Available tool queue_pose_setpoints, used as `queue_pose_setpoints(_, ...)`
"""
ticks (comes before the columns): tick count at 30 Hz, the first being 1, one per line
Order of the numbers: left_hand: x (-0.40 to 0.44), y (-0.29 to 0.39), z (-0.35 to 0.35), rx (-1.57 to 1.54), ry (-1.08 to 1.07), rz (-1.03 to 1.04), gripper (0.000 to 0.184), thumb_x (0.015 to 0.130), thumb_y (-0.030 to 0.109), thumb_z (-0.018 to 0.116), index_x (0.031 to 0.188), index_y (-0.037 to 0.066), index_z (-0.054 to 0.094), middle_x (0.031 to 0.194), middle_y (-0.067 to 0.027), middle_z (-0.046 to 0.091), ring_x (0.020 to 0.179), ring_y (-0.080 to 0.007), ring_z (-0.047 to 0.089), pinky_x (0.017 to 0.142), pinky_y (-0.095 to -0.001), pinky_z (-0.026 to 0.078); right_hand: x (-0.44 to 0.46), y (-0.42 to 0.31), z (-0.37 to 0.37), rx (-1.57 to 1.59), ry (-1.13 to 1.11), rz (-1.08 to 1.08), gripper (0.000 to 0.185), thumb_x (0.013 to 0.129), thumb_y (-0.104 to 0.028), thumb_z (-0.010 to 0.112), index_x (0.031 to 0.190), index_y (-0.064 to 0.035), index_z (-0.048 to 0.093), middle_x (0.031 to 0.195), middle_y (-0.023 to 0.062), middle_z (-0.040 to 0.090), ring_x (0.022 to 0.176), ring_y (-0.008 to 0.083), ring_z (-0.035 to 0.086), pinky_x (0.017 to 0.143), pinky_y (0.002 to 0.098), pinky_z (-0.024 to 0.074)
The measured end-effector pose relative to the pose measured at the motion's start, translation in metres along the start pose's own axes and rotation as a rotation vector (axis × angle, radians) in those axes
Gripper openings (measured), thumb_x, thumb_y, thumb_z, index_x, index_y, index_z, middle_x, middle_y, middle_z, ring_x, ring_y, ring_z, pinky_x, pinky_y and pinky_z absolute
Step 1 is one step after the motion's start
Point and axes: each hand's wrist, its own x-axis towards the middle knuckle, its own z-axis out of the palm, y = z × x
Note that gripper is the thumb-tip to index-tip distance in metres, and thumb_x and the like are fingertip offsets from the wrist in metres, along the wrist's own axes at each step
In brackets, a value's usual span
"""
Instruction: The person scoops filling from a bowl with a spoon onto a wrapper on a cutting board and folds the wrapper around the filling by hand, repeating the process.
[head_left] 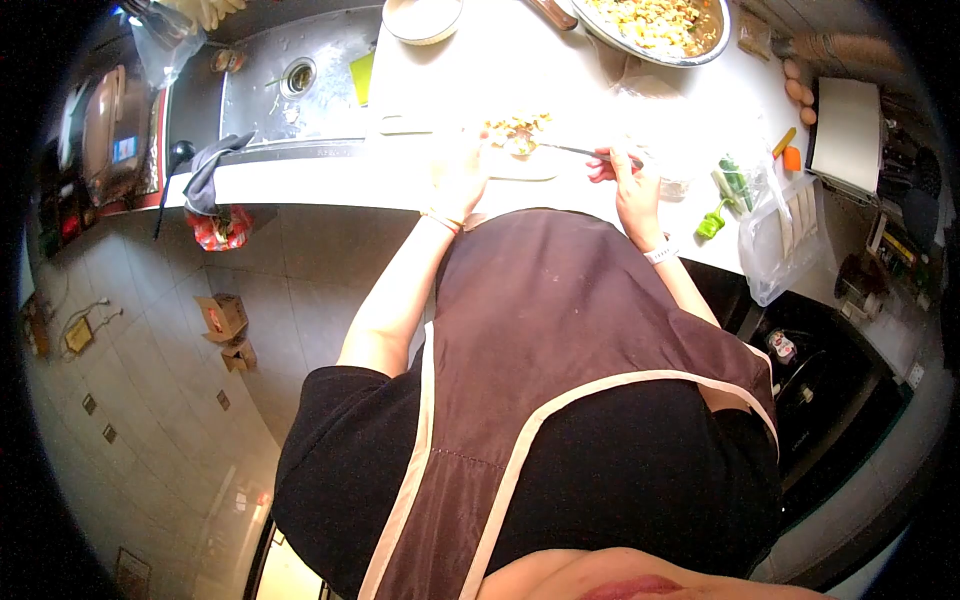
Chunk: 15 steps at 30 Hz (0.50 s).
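A small heap of chopped yellow and green filling (pixel 518 132) lies on something pale in front of me, washed out by glare. My left hand (pixel 462 182) is at the left side of this heap; its fingers blur into the bright surface, so what they hold is unclear. From the right, my right hand (pixel 626 178) grips a thin dark utensil (pixel 575 150), its tip at the filling. Under the heap, the near edge of a pale board (pixel 525 178) shows.
A large bowl of chopped filling (pixel 655 25) stands at the back, near a knife handle (pixel 553 14) and a white bowl (pixel 423 18). The sink (pixel 290 100) is left. A green pepper (pixel 711 221), plastic bag (pixel 785 240) and eggs (pixel 797 90) lie right.
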Motion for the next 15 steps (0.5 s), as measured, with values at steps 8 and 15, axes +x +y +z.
queue_pose_setpoints(8, -0.001, 0.012, 0.008, -0.001, -0.003, 0.144, 0.01, 0.078, 0.019, 0.072, 0.083, 0.011, 0.069, 0.081, -0.0099, 0.064, 0.071, -0.0255, 0.062, 0.062, -0.0353, 0.048, 0.001, 0.023, -0.009, 0.174, 0.006, 0.136, 0.037, 0.098, -0.025, 0.052, 0.1, 0.0102, 0.062, 0.084, 0.0177, 0.067, 0.071, 0.0189, 0.065, 0.068, 0.0301, 0.0554)
queue_pose_setpoints(15, 0.002, 0.008, -0.01, -0.177, 0.066, 0.201, 0.011, 0.081, 0.016, 0.068, 0.09, 0.009, 0.067, 0.085, -0.0114, 0.063, 0.079, -0.029, 0.061, 0.07, -0.0385, 0.048, -0.007, 0.025, -0.031, 0.258, 0.024, 0.205, 0.036, 0.1, -0.024, 0.048, 0.108, 0.0092, 0.057, 0.092, 0.0201, 0.066, 0.08, 0.0239, 0.066, 0.073, 0.0323, 0.0554)
